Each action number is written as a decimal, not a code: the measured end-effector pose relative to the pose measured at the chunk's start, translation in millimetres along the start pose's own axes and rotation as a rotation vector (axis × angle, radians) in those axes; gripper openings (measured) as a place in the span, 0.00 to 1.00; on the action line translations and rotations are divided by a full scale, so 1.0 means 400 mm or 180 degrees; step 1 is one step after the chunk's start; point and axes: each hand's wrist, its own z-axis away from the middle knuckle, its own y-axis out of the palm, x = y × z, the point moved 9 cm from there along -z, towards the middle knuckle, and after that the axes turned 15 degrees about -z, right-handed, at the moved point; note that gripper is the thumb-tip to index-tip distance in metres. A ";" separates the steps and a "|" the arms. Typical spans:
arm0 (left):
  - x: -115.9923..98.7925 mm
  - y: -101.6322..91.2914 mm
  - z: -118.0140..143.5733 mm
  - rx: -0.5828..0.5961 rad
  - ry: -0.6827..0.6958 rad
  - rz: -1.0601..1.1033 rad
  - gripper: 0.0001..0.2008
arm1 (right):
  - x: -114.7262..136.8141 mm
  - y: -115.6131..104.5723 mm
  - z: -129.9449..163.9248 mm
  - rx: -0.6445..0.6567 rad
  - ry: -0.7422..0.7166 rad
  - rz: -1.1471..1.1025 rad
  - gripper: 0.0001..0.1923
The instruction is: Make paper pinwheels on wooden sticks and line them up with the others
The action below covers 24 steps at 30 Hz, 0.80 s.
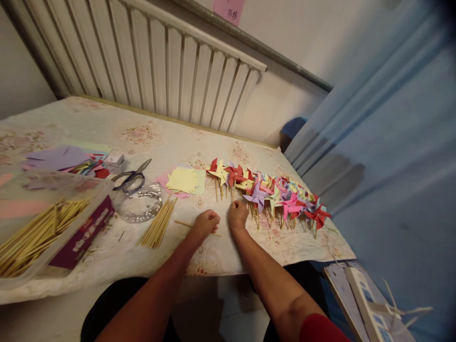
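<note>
While both fists rest on the tablecloth [107,128], the loose stick [185,224] is the landmark.
Stick axis: nearly level, running left to right.
Left hand [205,224]: curled shut over the stick's right end.
Right hand [238,216]: just right of it, fingers pinched; contents unclear.
Pinwheel row [270,192]: beyond, to the right.

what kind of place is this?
Likely a room in a home used for handcraft: a radiator behind a table under a floral cloth, with finished paper pinwheels, scissors and wooden sticks.
</note>
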 end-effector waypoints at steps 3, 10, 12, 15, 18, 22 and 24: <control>0.000 0.001 0.001 0.0007 -0.0033 -0.0038 0.03 | 0.002 -0.002 -0.001 -0.0008 0.0014 0.0043 0.14; -0.001 0.001 0.003 0.0003 0.0019 -0.0085 0.03 | -0.004 0.000 -0.003 -0.0053 0.0041 0.0083 0.15; -0.003 0.001 0.004 0.0011 0.0024 -0.0091 0.03 | -0.004 -0.002 -0.005 -0.0095 0.0041 0.0107 0.15; -0.004 0.002 0.005 0.0009 -0.0004 -0.0110 0.03 | -0.007 -0.007 -0.008 -0.0105 0.0051 0.0200 0.15; -0.004 0.004 0.006 0.0020 -0.0039 -0.0089 0.03 | -0.003 -0.014 -0.010 -0.0076 -0.0067 0.0303 0.15; -0.006 0.004 0.008 0.0009 -0.0010 -0.0074 0.04 | 0.003 -0.022 -0.011 -0.0071 -0.0276 0.0392 0.14; -0.006 0.004 0.009 0.0011 -0.0010 -0.0076 0.04 | 0.005 -0.022 -0.010 -0.0078 -0.0348 0.0405 0.14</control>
